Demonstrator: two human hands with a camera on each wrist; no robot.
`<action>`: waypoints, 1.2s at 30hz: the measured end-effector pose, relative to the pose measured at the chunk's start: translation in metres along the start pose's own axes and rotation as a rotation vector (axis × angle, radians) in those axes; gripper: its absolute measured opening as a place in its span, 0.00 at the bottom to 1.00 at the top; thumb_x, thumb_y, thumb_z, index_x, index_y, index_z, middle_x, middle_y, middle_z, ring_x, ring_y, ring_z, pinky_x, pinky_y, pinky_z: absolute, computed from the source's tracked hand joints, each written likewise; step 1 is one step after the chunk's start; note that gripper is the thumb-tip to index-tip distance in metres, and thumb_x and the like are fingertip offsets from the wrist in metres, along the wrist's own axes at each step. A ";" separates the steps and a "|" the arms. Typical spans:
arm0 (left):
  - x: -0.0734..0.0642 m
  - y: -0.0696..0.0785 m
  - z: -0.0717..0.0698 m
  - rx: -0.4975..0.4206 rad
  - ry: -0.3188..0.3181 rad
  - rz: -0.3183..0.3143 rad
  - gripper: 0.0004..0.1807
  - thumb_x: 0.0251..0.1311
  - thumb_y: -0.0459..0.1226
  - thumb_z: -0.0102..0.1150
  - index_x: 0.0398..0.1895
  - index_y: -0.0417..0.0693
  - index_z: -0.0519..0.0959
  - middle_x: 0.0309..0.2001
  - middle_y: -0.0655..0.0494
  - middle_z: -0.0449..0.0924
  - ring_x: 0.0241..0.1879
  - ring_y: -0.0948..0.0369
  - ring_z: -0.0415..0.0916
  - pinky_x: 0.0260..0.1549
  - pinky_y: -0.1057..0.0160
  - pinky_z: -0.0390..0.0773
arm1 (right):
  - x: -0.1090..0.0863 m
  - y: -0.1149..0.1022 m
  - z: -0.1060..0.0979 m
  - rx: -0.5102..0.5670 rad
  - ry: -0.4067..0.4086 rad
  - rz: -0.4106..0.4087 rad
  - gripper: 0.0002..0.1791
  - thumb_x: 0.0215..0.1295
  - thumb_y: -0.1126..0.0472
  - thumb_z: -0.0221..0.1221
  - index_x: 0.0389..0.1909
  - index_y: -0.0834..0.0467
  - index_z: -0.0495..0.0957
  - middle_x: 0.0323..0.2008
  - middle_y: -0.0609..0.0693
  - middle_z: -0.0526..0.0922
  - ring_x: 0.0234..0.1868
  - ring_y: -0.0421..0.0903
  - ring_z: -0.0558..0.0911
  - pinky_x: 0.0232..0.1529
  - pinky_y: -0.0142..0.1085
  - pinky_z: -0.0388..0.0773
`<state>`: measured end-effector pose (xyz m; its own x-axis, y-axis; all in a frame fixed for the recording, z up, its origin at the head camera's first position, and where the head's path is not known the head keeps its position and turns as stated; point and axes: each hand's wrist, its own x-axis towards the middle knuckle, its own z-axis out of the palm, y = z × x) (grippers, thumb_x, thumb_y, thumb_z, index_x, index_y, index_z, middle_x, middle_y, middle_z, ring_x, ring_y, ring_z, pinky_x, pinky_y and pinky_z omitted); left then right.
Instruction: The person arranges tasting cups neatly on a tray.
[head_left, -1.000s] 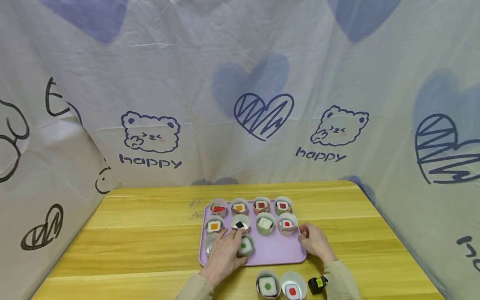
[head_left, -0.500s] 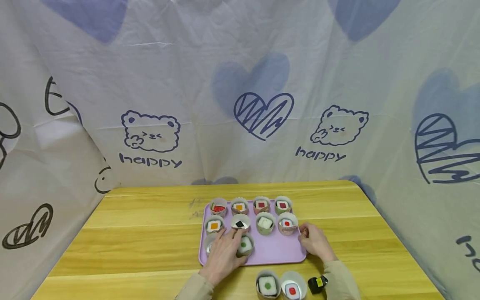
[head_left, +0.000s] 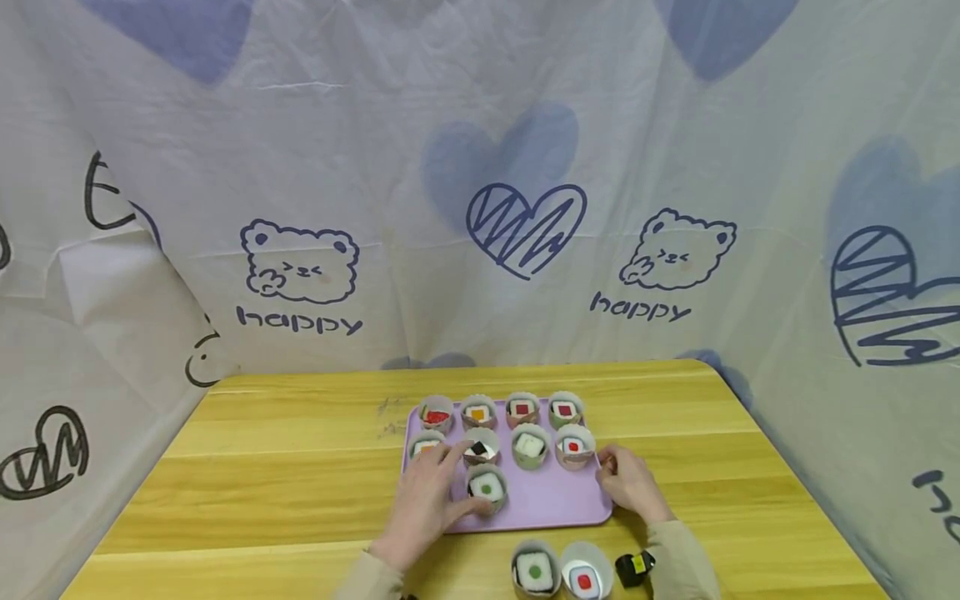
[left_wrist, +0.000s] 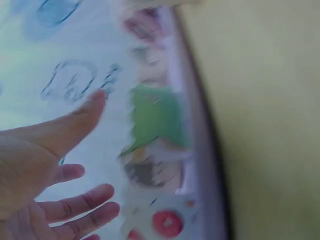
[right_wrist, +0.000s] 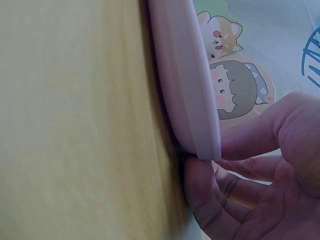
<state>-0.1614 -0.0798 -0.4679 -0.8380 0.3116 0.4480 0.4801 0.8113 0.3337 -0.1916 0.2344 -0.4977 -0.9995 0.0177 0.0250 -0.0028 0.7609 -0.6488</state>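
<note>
A lilac tray (head_left: 555, 504) on the wooden table bears several paper cups with small sushi-like pieces inside. My right hand (head_left: 632, 485) pinches the tray's right edge between thumb and fingers; the right wrist view shows the tray rim (right_wrist: 197, 100) in that grip. My left hand (head_left: 423, 500), fingers spread, hovers over the tray's left part, its thumb beside a cup holding a white piece with a green dot (head_left: 487, 487). In the left wrist view, the fingers stand apart from the blurred cups, including a green one (left_wrist: 157, 117). The left hand hides the tray's front left corner.
In front of the tray stand a cup with a green-dotted piece (head_left: 535, 573) and a cup with a red-dotted piece (head_left: 584, 581). A small black object with a yellow label (head_left: 635, 569) lies beside them, near the right sleeve. A printed cloth (head_left: 420, 283) hangs behind the table.
My left hand has moved left, off the cups it was around, and its thumb and fingers have spread. The right hand stays at the tray's edge.
</note>
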 end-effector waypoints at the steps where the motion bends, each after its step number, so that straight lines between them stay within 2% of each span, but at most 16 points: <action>1: 0.002 -0.004 -0.005 -0.069 0.013 -0.028 0.44 0.40 0.52 0.79 0.63 0.44 0.75 0.43 0.49 0.83 0.44 0.52 0.79 0.46 0.52 0.79 | 0.000 0.000 0.000 0.000 0.000 -0.001 0.12 0.56 0.70 0.57 0.42 0.69 0.79 0.27 0.53 0.78 0.30 0.45 0.74 0.32 0.36 0.71; 3: 0.004 -0.014 -0.011 -0.195 0.030 -0.115 0.42 0.47 0.49 0.76 0.65 0.42 0.73 0.43 0.48 0.82 0.43 0.52 0.78 0.41 0.56 0.78 | 0.000 0.000 0.000 0.001 -0.001 -0.002 0.13 0.56 0.70 0.57 0.42 0.69 0.79 0.28 0.53 0.78 0.30 0.46 0.74 0.32 0.36 0.71; 5: 0.007 -0.026 -0.016 -0.274 0.052 -0.208 0.36 0.57 0.47 0.70 0.66 0.39 0.71 0.41 0.48 0.80 0.42 0.53 0.76 0.39 0.59 0.75 | 0.001 0.000 0.000 0.003 -0.003 0.000 0.13 0.56 0.70 0.57 0.42 0.69 0.79 0.28 0.53 0.78 0.30 0.46 0.74 0.33 0.36 0.71; 9: 0.007 -0.050 -0.016 -0.267 0.109 -0.324 0.24 0.71 0.41 0.56 0.63 0.32 0.71 0.36 0.48 0.79 0.38 0.54 0.75 0.36 0.60 0.74 | 0.002 0.000 0.000 0.004 -0.010 0.007 0.13 0.56 0.70 0.56 0.42 0.69 0.79 0.28 0.53 0.78 0.30 0.46 0.74 0.33 0.37 0.72; 12: 0.003 -0.064 -0.014 -0.227 0.119 -0.352 0.18 0.71 0.34 0.53 0.56 0.28 0.74 0.33 0.46 0.79 0.35 0.53 0.76 0.36 0.56 0.76 | 0.002 0.001 0.000 0.006 -0.013 0.010 0.13 0.56 0.70 0.56 0.42 0.69 0.79 0.28 0.53 0.78 0.31 0.46 0.74 0.33 0.37 0.72; 14: 0.000 -0.070 -0.013 -0.206 0.100 -0.373 0.15 0.69 0.31 0.52 0.53 0.28 0.75 0.33 0.44 0.80 0.34 0.53 0.77 0.36 0.54 0.77 | 0.002 0.002 0.000 0.005 -0.013 0.010 0.13 0.56 0.70 0.56 0.42 0.69 0.79 0.29 0.53 0.78 0.31 0.47 0.75 0.33 0.37 0.72; 18: -0.005 -0.078 -0.011 -0.177 0.015 -0.417 0.13 0.66 0.30 0.54 0.48 0.27 0.77 0.29 0.44 0.81 0.30 0.54 0.77 0.32 0.56 0.77 | 0.003 0.002 0.001 0.001 -0.010 0.008 0.12 0.56 0.70 0.56 0.42 0.69 0.79 0.28 0.53 0.78 0.31 0.46 0.74 0.33 0.37 0.72; 23: -0.007 -0.081 -0.009 -0.182 -0.071 -0.462 0.12 0.63 0.32 0.59 0.43 0.29 0.79 0.25 0.48 0.81 0.24 0.60 0.74 0.25 0.63 0.72 | 0.002 0.002 0.001 -0.003 -0.004 0.003 0.12 0.57 0.70 0.56 0.42 0.68 0.79 0.28 0.53 0.78 0.31 0.46 0.74 0.33 0.37 0.71; 28: -0.007 -0.081 -0.006 -0.183 -0.085 -0.470 0.08 0.59 0.32 0.62 0.36 0.32 0.82 0.24 0.50 0.82 0.24 0.61 0.74 0.25 0.64 0.73 | 0.001 0.001 0.000 0.005 -0.006 0.000 0.12 0.57 0.70 0.57 0.42 0.69 0.79 0.28 0.52 0.77 0.30 0.45 0.74 0.34 0.36 0.71; 36: -0.006 -0.078 -0.005 -0.181 -0.097 -0.464 0.05 0.55 0.30 0.62 0.31 0.34 0.83 0.25 0.50 0.83 0.26 0.60 0.76 0.27 0.63 0.76 | 0.001 0.001 -0.001 0.003 -0.005 0.003 0.12 0.57 0.70 0.57 0.42 0.69 0.79 0.29 0.53 0.79 0.32 0.46 0.75 0.35 0.37 0.72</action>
<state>-0.1924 -0.1478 -0.4922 -0.9897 -0.0098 0.1427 0.0820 0.7787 0.6220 -0.1921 0.2355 -0.4974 -0.9997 0.0173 0.0192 0.0006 0.7592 -0.6509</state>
